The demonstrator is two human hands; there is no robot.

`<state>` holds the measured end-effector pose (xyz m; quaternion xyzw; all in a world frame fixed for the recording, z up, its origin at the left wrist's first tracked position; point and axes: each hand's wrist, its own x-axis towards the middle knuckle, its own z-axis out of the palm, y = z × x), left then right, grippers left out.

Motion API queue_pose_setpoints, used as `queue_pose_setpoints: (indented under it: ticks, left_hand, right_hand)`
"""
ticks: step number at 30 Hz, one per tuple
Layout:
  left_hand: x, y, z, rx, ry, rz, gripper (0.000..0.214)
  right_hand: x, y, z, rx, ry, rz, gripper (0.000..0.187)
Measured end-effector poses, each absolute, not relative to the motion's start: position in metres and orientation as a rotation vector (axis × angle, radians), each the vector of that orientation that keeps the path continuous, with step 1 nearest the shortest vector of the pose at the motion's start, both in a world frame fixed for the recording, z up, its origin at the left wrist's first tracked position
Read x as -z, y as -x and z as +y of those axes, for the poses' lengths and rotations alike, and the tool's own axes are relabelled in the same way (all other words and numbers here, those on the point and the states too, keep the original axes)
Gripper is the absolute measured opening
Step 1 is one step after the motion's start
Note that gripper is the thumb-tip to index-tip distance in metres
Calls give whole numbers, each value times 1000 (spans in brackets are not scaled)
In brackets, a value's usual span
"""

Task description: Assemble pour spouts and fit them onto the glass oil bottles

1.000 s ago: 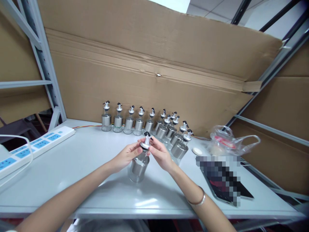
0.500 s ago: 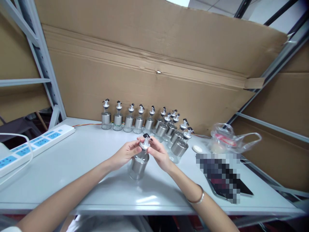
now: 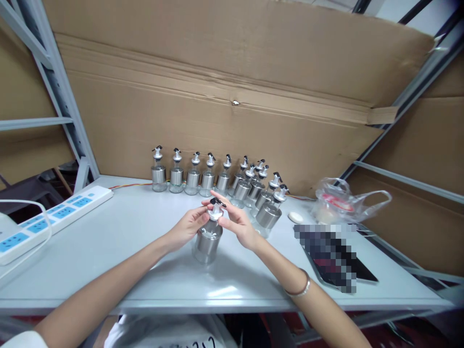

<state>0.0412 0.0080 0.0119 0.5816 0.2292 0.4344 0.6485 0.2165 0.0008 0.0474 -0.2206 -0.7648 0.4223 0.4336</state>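
Note:
A glass oil bottle (image 3: 207, 244) with a brushed metal sleeve stands upright on the table in front of me. Its pourer (image 3: 216, 209) has a silver collar and a black flip lever. My left hand (image 3: 186, 228) is closed around the left side of the collar, thumb in front and fingers partly hidden behind. On the other side, the thumb of my right hand (image 3: 239, 226) is at the collar's edge. The fingers of that hand are stretched out behind the pourer, apart from the thumb.
Several similar bottles (image 3: 208, 181) stand in a row at the back, bending toward me on the right. A power strip (image 3: 54, 220) lies left. To the right are a white oval object (image 3: 296, 217), a clear plastic bag (image 3: 335, 203) and a blurred-out flat dark device (image 3: 364, 268).
My right fingers have straightened and loosened from the pourer, while the left hand stays at the collar. The bottle stays in place; the whole view has shifted slightly.

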Motion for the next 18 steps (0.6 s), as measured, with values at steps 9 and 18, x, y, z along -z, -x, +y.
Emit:
queue_pose_setpoints:
  ticks: [9, 18]
  left_hand:
    - [-9, -45, 0, -1029, -1522, 568, 79]
    - [16, -54, 21, -887, -1670, 690, 71]
  right_hand:
    - [-41, -214, -7, -903, 676, -1927, 50]
    - [-61, -240, -21, -165, 750, -1489, 28]
